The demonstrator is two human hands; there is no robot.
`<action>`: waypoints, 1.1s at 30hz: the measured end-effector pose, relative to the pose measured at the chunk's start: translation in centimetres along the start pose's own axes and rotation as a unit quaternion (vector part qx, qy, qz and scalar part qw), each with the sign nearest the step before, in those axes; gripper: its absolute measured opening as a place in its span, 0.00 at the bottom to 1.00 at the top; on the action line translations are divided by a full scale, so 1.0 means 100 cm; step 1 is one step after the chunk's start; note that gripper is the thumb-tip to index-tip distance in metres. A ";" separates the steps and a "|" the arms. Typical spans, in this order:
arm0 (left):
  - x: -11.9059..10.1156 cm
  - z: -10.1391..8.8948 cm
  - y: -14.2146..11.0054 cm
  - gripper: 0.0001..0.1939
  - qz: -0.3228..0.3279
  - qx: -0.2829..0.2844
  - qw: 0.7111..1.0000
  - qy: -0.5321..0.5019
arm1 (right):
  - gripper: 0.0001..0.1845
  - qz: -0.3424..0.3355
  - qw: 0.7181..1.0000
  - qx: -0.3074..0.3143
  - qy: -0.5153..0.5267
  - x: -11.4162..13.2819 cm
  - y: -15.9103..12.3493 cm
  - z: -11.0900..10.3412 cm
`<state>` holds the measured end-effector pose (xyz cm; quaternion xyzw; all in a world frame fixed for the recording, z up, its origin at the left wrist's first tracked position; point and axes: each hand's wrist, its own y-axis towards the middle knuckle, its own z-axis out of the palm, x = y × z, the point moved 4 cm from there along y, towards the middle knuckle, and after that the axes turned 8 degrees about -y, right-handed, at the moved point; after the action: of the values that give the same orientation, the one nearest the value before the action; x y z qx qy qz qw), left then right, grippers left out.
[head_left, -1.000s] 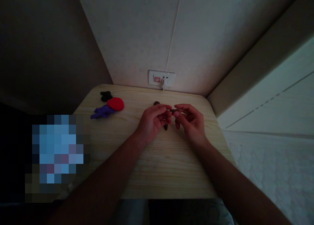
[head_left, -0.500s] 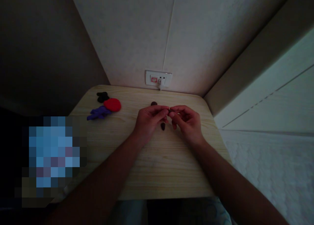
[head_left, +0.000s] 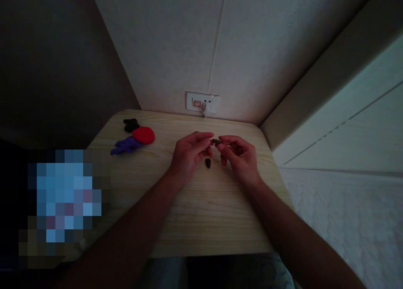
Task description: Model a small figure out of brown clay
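Note:
A small dark brown piece of what looks like modelling clay point(head_left: 216, 141) is pinched between the thumb and fingers of my right hand point(head_left: 242, 156), just above the table. My left hand point(head_left: 189, 154) faces it from the other side, thumb and index finger parted. Its thumb tip lies close to the piece's left end; I cannot tell whether they touch. On the table below and between the hands rests a brown teardrop-shaped lump point(head_left: 208, 163). Another brown lump point(head_left: 196, 132) is almost wholly hidden behind my left hand.
At the table's point(head_left: 201, 222) back left lie a flat red disc point(head_left: 144, 135), purple pieces point(head_left: 127, 145) and black pieces point(head_left: 131, 124), close together. A wall socket point(head_left: 202, 102) with a plug is just behind the back edge. A blurred-out patch point(head_left: 64, 196) covers the left side.
My left fingers have parted and drawn slightly left from the brown piece, which now shows more in my right hand. The brown lump behind has become mostly hidden.

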<state>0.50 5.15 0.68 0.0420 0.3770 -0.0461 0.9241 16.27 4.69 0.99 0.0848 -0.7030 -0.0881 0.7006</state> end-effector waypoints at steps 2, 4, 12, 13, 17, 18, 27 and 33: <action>0.001 0.000 0.000 0.18 0.006 -0.001 1.000 0.012 | 0.19 -0.002 1.000 0.001 0.000 0.001 0.000 0.000; 0.002 -0.001 0.001 0.16 0.014 -0.002 0.999 0.031 | 0.18 -0.002 1.000 0.004 0.003 0.001 0.000 0.001; 0.002 -0.003 0.001 0.16 0.037 -0.007 0.997 0.064 | 0.18 0.000 1.000 0.009 0.011 0.002 0.000 0.002; 0.002 -0.003 0.001 0.16 0.036 -0.004 0.997 0.062 | 0.18 -0.001 1.000 0.005 0.008 0.002 0.000 0.001; 0.002 -0.004 0.001 0.16 0.055 0.009 0.995 0.079 | 0.18 -0.008 1.000 -0.008 0.010 0.003 0.000 -0.001; 0.001 -0.005 0.002 0.16 0.065 0.010 0.993 0.093 | 0.18 -0.007 1.000 -0.008 0.008 0.003 0.000 0.000; 0.000 -0.005 0.001 0.15 0.077 0.010 0.990 0.117 | 0.19 0.014 1.000 0.022 0.014 0.006 0.000 0.002; 0.003 0.002 -0.001 0.17 0.007 0.045 0.998 0.045 | 0.19 0.035 0.997 0.051 0.056 0.001 0.001 0.003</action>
<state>0.82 5.05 0.64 0.0883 0.4151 -0.0542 0.9039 15.95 4.77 1.12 0.1005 -0.6690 -0.0228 0.7360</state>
